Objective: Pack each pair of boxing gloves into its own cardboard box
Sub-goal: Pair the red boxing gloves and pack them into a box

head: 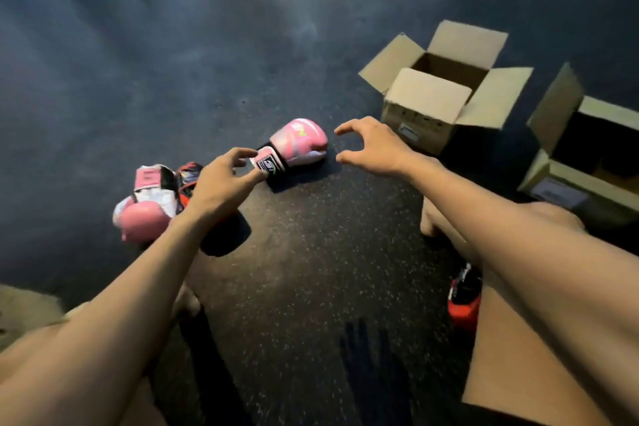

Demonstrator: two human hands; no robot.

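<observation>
Pink-and-white boxing gloves [297, 145], a red-and-black glove [463, 297], tan cardboard boxes [442, 86], dark speckled floor [311, 252].

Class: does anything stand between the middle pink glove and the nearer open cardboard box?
Only the person's own right hand, hovering open between the pink glove and the cardboard box; no other object lies there.

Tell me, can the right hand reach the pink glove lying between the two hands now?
Probably yes. The right hand hovers open just beside the padded end of the pink glove, with only bare floor between; the left hand is at the cuff.
</observation>
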